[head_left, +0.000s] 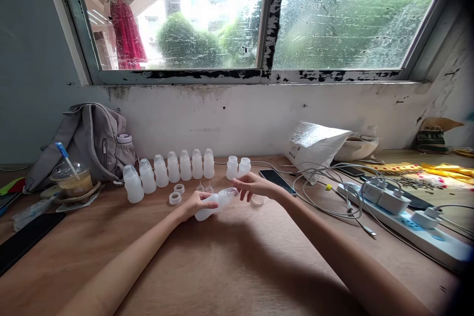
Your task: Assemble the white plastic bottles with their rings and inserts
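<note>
A frosted white baby bottle (pixel 207 212) lies tilted above the table, its clear domed cap (pixel 228 193) pointing right. Wrapped around the bottle's body is my left hand (pixel 194 206), thumb on top. My right hand (pixel 254 186) is at the other end, its curled fingers against the cap's tip. Just behind the held bottle sit two clear teats (pixel 205 187). Two white collar rings (pixel 175 198) lie to their left. Two open bottles (pixel 232 168) without tops stand behind my right hand. A round clear piece (pixel 257 200) lies partly under that hand.
Several capped bottles (pixel 161 171) stand in a row at the back left. Further left are a drink cup (pixel 72 180) with a straw and a grey backpack (pixel 91 143). On the right lie a phone (pixel 277 181), tangled cables (pixel 322 197) and a power strip (pixel 407 224).
</note>
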Available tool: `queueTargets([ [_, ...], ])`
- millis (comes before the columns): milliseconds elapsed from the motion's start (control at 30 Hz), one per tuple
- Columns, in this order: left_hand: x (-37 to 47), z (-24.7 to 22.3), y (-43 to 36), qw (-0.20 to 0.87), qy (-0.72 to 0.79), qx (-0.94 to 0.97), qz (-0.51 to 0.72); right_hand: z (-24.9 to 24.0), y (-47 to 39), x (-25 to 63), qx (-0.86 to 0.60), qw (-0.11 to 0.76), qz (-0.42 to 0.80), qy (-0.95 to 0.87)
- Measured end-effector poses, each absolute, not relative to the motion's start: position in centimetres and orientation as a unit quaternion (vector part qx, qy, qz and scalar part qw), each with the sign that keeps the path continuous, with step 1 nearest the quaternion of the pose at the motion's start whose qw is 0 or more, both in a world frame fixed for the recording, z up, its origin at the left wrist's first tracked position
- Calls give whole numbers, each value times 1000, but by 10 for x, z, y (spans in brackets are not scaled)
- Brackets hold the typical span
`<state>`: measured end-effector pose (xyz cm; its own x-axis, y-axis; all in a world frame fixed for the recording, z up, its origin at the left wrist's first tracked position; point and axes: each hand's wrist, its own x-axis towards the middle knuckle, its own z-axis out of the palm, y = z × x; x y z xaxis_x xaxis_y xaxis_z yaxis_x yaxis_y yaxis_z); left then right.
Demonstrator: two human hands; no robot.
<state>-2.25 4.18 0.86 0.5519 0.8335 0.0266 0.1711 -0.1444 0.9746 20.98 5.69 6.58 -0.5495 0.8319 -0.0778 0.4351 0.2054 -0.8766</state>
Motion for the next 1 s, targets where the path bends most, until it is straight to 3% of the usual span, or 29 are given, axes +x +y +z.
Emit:
queueTargets([
  [200,-19,11,41,496,363,740,275,30,58,182,-382,328,542,-673],
  [333,-17,14,39,469,355,766,259,11,52,168,-319,354,611,-632],
  [467,-17,14,39,452,352,779,256,9,45,166,-305,360,597,-649],
  [600,-16,8,37,422,357,785,280,19,45,163,-337,355,538,-686],
  [767,-21,5,24,311,374,808,332,38,52,154,-455,399,348,-716],
  [900,-29,3,19,259,379,823,335,60,42,150,-459,362,239,-775],
  [1000,-34,-3,22,232,410,815,338,72,27,150,-423,327,230,-813],
])
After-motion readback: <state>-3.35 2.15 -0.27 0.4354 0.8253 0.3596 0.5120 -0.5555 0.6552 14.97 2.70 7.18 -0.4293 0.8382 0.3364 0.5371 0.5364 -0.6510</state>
